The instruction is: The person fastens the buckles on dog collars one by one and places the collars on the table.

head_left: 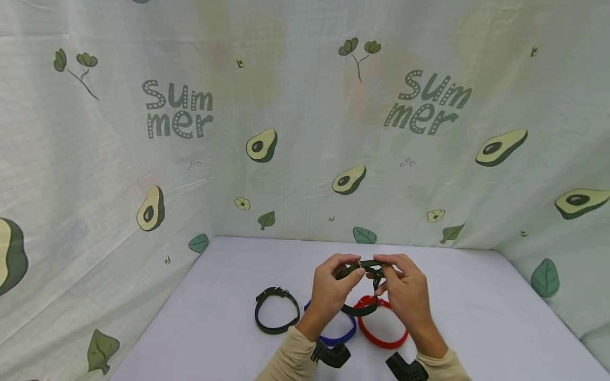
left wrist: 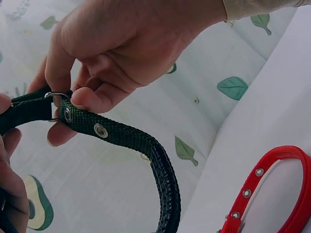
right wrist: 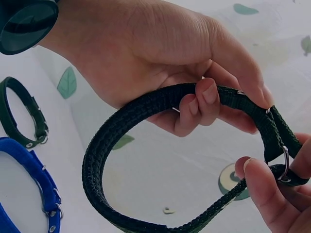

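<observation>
Both hands hold a dark green collar (head_left: pixel 359 310) up above the table, its webbing bent into a loop. My left hand (head_left: pixel 329 288) pinches the strap between thumb and fingers; in the right wrist view the left hand (right wrist: pixel 160 58) has its fingers curled around the band. My right hand (head_left: pixel 407 288) grips the other part, and in the left wrist view the right hand (left wrist: pixel 116 53) pinches the strap close to a metal buckle (left wrist: pixel 57 94). Metal-ringed holes line the webbing there. Fingers partly cover the strap passing through the buckle.
A second dark green collar (head_left: pixel 270 330) lies on the white table (head_left: pixel 214 317) to the left. Beneath the hands lie a blue collar (head_left: pixel 351 332), partly hidden by the left arm, and a red collar (head_left: pixel 388 345). A printed curtain (head_left: pixel 305 106) surrounds the table.
</observation>
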Motion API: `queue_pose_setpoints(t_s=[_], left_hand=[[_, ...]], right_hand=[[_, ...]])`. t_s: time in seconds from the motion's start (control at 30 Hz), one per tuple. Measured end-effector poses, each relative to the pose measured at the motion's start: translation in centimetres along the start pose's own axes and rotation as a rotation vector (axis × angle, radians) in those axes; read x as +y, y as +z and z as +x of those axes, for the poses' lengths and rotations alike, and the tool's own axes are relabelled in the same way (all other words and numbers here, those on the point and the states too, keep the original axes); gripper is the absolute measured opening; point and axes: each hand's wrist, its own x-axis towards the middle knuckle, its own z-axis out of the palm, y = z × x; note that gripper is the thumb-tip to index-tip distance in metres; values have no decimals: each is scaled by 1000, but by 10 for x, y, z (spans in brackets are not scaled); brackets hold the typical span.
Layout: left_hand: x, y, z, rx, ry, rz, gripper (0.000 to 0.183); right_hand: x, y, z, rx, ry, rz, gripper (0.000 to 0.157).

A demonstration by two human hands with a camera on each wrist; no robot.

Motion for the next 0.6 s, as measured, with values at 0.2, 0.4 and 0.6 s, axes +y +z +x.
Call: queue_pose_setpoints(t_s=[0.2, 0.4, 0.6], left_hand=[[0, -1, 0, 8, 8, 6, 25], [-1, -2, 1, 12, 2, -8, 26], [-2, -2, 2, 16, -18, -22, 26]], right_hand=[[1, 0, 0, -7, -18, 8, 21], [3, 2, 1, -21, -13, -1, 23], [3, 2, 1, -49, -25, -23, 25]])
